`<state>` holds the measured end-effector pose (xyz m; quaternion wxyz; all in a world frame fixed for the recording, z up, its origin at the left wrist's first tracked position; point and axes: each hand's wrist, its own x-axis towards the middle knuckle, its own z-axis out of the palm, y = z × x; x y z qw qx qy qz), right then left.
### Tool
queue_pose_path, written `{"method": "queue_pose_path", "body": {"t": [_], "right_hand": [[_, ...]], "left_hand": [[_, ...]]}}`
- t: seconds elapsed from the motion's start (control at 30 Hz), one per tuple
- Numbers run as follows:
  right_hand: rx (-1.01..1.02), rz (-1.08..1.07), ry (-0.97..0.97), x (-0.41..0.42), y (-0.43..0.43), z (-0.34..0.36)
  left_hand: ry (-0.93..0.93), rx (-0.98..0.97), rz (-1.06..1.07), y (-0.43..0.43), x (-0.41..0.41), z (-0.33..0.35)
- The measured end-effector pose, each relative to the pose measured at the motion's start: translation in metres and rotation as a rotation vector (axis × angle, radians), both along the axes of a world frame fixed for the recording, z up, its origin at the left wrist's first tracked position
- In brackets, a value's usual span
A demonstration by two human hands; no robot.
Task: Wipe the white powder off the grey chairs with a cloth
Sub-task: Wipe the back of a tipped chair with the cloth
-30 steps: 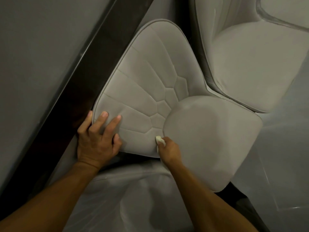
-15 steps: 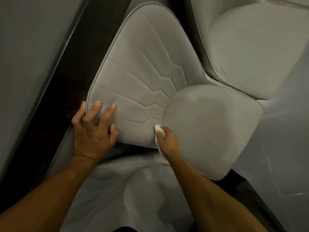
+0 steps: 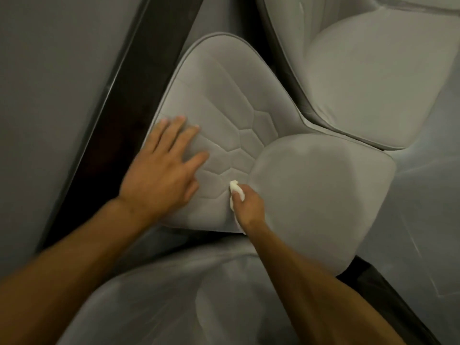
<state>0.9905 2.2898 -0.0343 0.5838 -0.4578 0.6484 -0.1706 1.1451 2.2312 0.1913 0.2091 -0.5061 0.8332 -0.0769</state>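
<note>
A grey upholstered chair [image 3: 224, 100] with a stitched honeycomb backrest fills the middle of the head view, its seat [image 3: 318, 190] to the right. My left hand [image 3: 161, 170] lies flat on the lower backrest, fingers spread and straight. My right hand [image 3: 249, 207] grips a small white cloth [image 3: 235, 189] and presses it into the seam where backrest meets seat. Faint pale smears show on the seat.
A second grey chair [image 3: 373, 83] stands at the upper right, a third [image 3: 174, 295] lies under my forearms. A dark table edge [image 3: 124, 115] runs diagonally at the left beside the grey tabletop [image 3: 49, 95]. Pale floor [image 3: 423, 220] shows at the right.
My left hand has let go of the backrest's edge and moved onto its face with fingers spread flat. The right hand stays at the seam with the cloth.
</note>
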Motion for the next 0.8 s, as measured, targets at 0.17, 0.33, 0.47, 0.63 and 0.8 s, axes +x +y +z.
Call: {"method": "queue_pose_path", "body": {"t": [0.17,0.33,0.47,0.63,0.8], "right_hand": [[-0.245,-0.136,-0.112,0.029,0.014,0.026],[-0.093,-0.126,0.012,0.025,0.023,0.011],[-0.077,-0.180,-0.009,0.011,-0.002,0.008],[-0.236,-0.177,-0.059,0.033,-0.010,0.017],[0.139,-0.101,0.095,0.013,-0.019,-0.024]], "left_hand": [[-0.393,0.091,-0.172,-0.037,0.006,0.001],[-0.344,0.078,-0.155,-0.035,0.001,-0.004],[-0.243,0.059,-0.159,-0.036,0.004,-0.009],[-0.302,0.066,-0.163,-0.034,0.003,-0.011],[-0.260,0.062,-0.156,-0.036,0.004,-0.013]]}}
